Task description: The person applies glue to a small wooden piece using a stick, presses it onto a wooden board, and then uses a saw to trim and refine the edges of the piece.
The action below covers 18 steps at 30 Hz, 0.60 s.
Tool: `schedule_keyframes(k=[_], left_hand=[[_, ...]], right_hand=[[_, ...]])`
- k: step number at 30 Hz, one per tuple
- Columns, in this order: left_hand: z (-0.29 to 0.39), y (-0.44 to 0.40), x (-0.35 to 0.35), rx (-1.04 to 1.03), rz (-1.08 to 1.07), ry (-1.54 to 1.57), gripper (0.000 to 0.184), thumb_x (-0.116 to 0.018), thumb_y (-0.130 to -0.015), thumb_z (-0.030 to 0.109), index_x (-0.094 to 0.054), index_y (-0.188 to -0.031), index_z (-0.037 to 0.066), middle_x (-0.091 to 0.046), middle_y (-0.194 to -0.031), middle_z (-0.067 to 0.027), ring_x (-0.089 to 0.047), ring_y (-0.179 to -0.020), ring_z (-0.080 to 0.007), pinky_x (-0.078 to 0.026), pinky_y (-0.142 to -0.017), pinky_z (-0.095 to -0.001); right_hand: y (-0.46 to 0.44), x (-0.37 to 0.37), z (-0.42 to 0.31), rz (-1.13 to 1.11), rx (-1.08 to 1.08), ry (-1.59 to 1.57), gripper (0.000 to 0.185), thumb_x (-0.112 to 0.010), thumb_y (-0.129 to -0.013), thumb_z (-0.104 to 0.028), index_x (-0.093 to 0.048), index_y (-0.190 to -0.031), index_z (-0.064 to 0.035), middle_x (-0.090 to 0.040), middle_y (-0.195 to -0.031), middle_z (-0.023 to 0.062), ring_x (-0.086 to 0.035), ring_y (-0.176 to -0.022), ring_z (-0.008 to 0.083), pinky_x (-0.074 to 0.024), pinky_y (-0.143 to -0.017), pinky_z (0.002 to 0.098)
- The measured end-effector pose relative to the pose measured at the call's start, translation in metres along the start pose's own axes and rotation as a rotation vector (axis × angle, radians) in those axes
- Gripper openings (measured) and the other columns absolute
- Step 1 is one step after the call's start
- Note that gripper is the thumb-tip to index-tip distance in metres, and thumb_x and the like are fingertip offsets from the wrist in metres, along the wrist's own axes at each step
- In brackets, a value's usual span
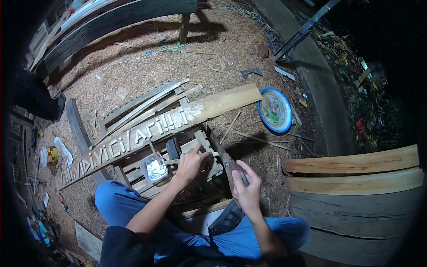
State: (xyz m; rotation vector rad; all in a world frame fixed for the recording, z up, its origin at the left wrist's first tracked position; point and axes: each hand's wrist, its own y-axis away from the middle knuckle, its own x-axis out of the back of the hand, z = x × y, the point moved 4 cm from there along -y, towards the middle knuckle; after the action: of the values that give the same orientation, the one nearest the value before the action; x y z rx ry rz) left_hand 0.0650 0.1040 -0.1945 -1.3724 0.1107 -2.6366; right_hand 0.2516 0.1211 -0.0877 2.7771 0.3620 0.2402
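Observation:
My left hand [190, 164] is over a low slatted wooden stand, its fingers curled near a notched wooden piece [202, 140]. A thin pale strip shows on both sides of this hand; whether the fingers grip it is hidden. My right hand [247, 189] is beside a dark brown bar [228, 163], thumb and fingers apart, nothing visible held. Left of my left hand, a clear tub [155, 169] of white paste has a stick standing in it. Beside the tub sits a dark block [171, 149]. Beyond lies a long plank [227, 103] bearing raised, pale wooden letter pieces.
A blue-rimmed basin [275, 110] stands past the plank's right end. Thick boards [356, 178] lie at right. A wooden bench [120, 26] spans the back left, near another person's dark-clothed leg [40, 95]. A yellow-and-red can [50, 155] stands at left. Shavings cover the ground.

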Motion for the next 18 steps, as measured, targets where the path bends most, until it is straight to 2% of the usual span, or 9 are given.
schedule_keyframes(k=[2,4,5,7,8,10,11,13,18], left_hand=[[0.0,0.0,-0.001,0.028,-0.043,-0.015,0.03,-0.068,-0.081,0.014,-0.073,-0.11,0.019,-0.058,-0.108,-0.0129,-0.067,-0.094,-0.033,-0.056,-0.067,-0.0427],[0.001,0.0,-0.003,-0.026,-0.05,-0.018,0.036,-0.068,-0.079,0.012,-0.073,-0.113,0.022,-0.059,-0.108,-0.0123,-0.067,-0.094,-0.0308,-0.056,-0.066,-0.0428],[0.002,0.001,-0.004,-0.026,-0.05,-0.013,0.036,-0.068,-0.079,0.012,-0.073,-0.113,0.022,-0.059,-0.108,-0.0123,-0.067,-0.094,-0.0308,-0.056,-0.066,-0.0428],[0.005,0.001,-0.001,0.012,-0.073,-0.037,0.042,-0.067,-0.078,0.01,-0.072,-0.118,0.023,-0.059,-0.108,-0.0121,-0.068,-0.093,-0.0299,-0.056,-0.066,-0.0429],[0.005,0.001,-0.001,0.008,-0.076,-0.033,0.042,-0.067,-0.078,0.01,-0.072,-0.118,0.023,-0.059,-0.108,-0.0121,-0.068,-0.093,-0.0299,-0.056,-0.066,-0.0429],[0.004,0.0,-0.001,-0.001,-0.102,-0.023,0.046,-0.065,-0.079,0.01,-0.069,-0.122,0.024,-0.059,-0.109,-0.0126,-0.068,-0.092,-0.0303,-0.056,-0.066,-0.0427],[0.001,0.0,-0.005,0.0,-0.099,-0.018,0.046,-0.065,-0.079,0.01,-0.069,-0.122,0.024,-0.059,-0.109,-0.0126,-0.068,-0.092,-0.0303,-0.056,-0.066,-0.0427],[-0.001,-0.001,-0.005,-0.062,-0.08,-0.038,0.046,-0.064,-0.081,0.01,-0.068,-0.125,0.024,-0.059,-0.112,-0.0147,-0.069,-0.093,-0.0316,-0.056,-0.066,-0.0426],[-0.004,-0.002,-0.012,-0.004,-0.151,-0.015,0.045,-0.062,-0.083,0.01,-0.067,-0.126,0.024,-0.059,-0.113,-0.0191,-0.07,-0.094,-0.0333,-0.056,-0.068,-0.0436]], right_hand=[[0.0,0.0,0.005,0.014,0.013,0.018,0.038,-0.066,-0.096,-0.014,-0.06,-0.129,0.0037,-0.066,-0.081,0.0011,-0.051,-0.058,0.0027,-0.0392,-0.049,0.0215],[0.002,-0.001,0.006,0.037,0.032,0.042,0.037,-0.066,-0.096,-0.015,-0.061,-0.127,0.0044,-0.069,-0.092,0.0054,-0.057,-0.068,0.0054,-0.0464,-0.059,0.0226],[0.003,0.0,0.009,0.04,0.031,0.046,0.037,-0.066,-0.096,-0.015,-0.061,-0.127,0.0044,-0.069,-0.092,0.0054,-0.057,-0.068,0.0054,-0.0464,-0.059,0.0226],[0.005,0.002,0.016,0.054,0.064,0.087,0.038,-0.066,-0.096,-0.013,-0.06,-0.128,0.005,-0.071,-0.101,0.0094,-0.063,-0.082,0.0098,-0.0518,-0.075,0.0252],[0.008,0.001,0.017,0.06,0.062,0.088,0.038,-0.066,-0.096,-0.013,-0.06,-0.128,0.005,-0.071,-0.101,0.0094,-0.063,-0.082,0.0098,-0.0518,-0.075,0.0252],[0.012,-0.003,0.018,0.066,0.087,0.104,0.038,-0.066,-0.095,-0.012,-0.06,-0.129,0.0054,-0.072,-0.103,0.0103,-0.066,-0.092,0.0129,-0.052,-0.085,0.0272],[0.014,-0.006,0.019,0.065,0.088,0.11,0.038,-0.066,-0.095,-0.012,-0.06,-0.129,0.0054,-0.072,-0.103,0.0103,-0.066,-0.092,0.0129,-0.052,-0.085,0.0272],[0.02,-0.011,0.015,0.07,0.252,0.196,0.038,-0.066,-0.095,-0.011,-0.06,-0.128,0.0053,-0.072,-0.108,0.0126,-0.067,-0.097,0.0142,-0.0518,-0.088,0.0273],[0.025,-0.017,0.02,0.068,0.235,0.278,0.037,-0.066,-0.095,-0.011,-0.06,-0.128,0.005,-0.071,-0.112,0.0147,-0.067,-0.1,0.0151,-0.0521,-0.089,0.0287]])
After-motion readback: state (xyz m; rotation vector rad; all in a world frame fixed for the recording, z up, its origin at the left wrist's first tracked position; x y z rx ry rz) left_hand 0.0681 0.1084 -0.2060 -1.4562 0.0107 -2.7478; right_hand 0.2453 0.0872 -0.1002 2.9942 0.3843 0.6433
